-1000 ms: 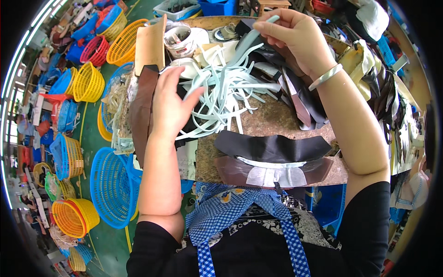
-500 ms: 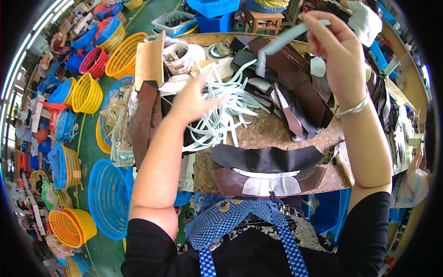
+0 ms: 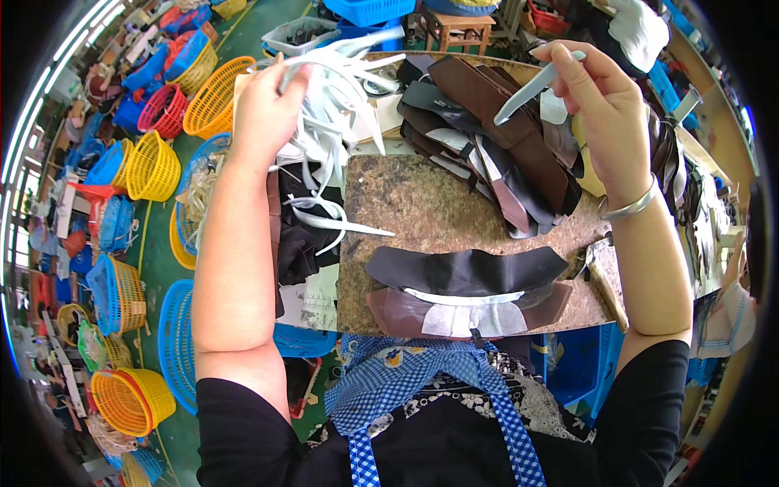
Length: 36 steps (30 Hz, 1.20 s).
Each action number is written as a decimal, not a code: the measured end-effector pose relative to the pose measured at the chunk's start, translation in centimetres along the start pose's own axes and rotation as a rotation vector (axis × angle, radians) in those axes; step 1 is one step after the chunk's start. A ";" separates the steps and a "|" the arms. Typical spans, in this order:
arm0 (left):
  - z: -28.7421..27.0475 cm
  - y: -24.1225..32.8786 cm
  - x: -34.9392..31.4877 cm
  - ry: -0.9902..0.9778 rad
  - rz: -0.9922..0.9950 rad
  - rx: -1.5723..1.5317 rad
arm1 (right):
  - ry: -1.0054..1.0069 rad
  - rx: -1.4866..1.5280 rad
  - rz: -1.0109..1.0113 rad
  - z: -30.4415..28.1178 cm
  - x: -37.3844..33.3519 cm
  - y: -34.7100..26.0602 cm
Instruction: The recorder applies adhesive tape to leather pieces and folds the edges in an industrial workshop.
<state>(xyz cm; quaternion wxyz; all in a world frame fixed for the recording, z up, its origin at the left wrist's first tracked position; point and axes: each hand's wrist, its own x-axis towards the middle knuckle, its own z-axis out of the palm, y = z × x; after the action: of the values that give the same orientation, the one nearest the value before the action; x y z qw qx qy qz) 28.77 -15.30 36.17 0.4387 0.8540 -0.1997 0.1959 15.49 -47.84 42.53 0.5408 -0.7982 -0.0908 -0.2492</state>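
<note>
My left hand (image 3: 268,109) is closed round a tangled bunch of pale white strips (image 3: 324,109), lifted over the left of the work table (image 3: 389,207). A few loose strips (image 3: 337,225) lie below it on dark pieces. Raised at the right, my right hand (image 3: 596,89) pinches a single pale strip (image 3: 523,96), whose free end points down and left. Near the front edge lies a curved black leather piece (image 3: 466,272). Against its near side is a brown piece (image 3: 385,312) with a white patch and a white strip along the seam.
Stacked brown and black leather pieces (image 3: 519,134) cover the far right of the table. A wooden-handled tool (image 3: 607,288) lies by the right edge. Yellow baskets (image 3: 152,166) and blue baskets (image 3: 174,345) stand on the floor at left; a wooden stool (image 3: 458,31) is beyond the table.
My left hand has moved left and away, gathering up the heap of strips from the table. My right hand has shifted slightly right and nearer, still pinching its strip.
</note>
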 end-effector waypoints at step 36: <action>-0.1 2.5 -2.2 -0.155 0.361 0.287 | -0.463 0.203 0.250 -1.4 -4.8 -3.7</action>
<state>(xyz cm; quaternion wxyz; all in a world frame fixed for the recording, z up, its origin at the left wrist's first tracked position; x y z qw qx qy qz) 25.64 -16.21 36.74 0.2538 0.8706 -0.3524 0.2312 9.44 -47.02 43.64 0.6095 -0.7806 -0.1374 0.0186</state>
